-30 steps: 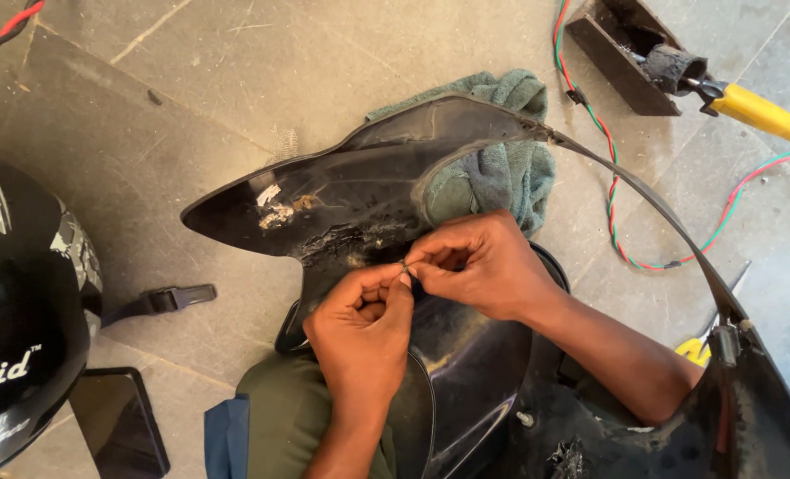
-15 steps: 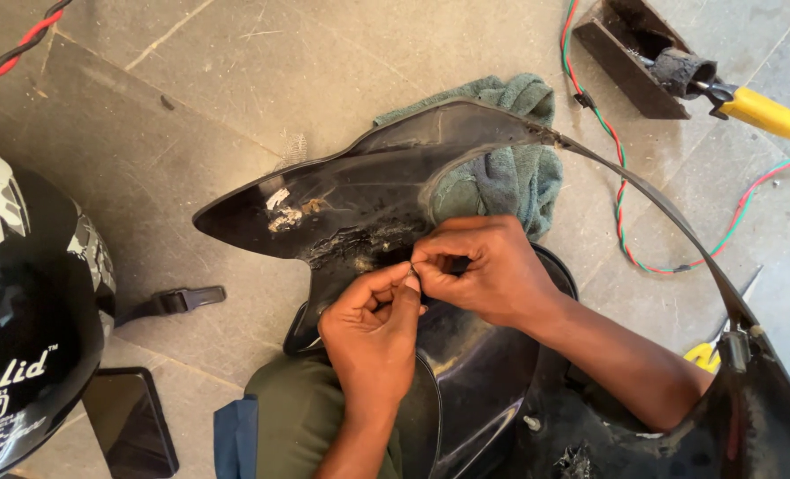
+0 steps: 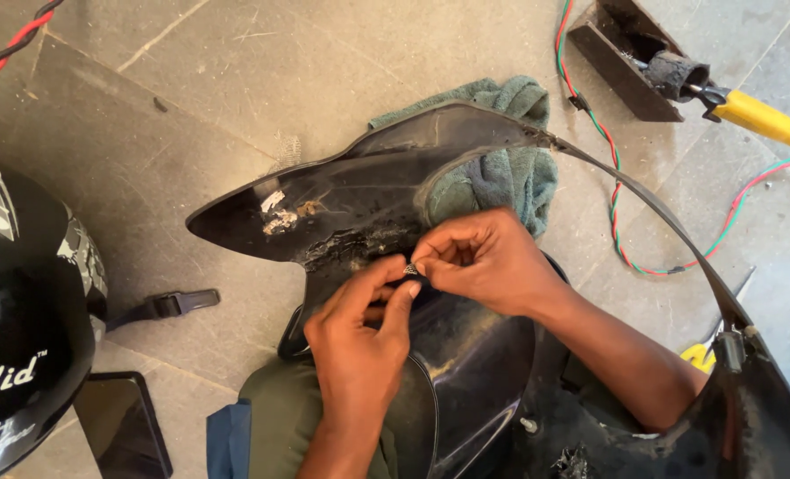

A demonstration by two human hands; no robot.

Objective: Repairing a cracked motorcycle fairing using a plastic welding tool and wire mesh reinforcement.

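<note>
Pinching a tiny metal fastener [image 3: 410, 268] between closed fingertips of left hand [image 3: 359, 341] and right hand [image 3: 488, 262] over the cracked black plastic panel [image 3: 359, 200], it looks light, slippery, easily dropped.

You have a single view, from the camera on your head, looking steeply down over your own forearms at the floor [image 3: 342, 98] in front of you. It sits close: your left hand [image 3: 359, 341] and right hand [image 3: 488, 257] meet near the middle of the frame over the black plastic panel [image 3: 359, 200], which fills most of the lower half. The edges cut off a helmet [image 3: 23, 310] at the left and a yellow-handled tool [image 3: 763, 117] at the upper right, and no second view overlaps this one.
</note>
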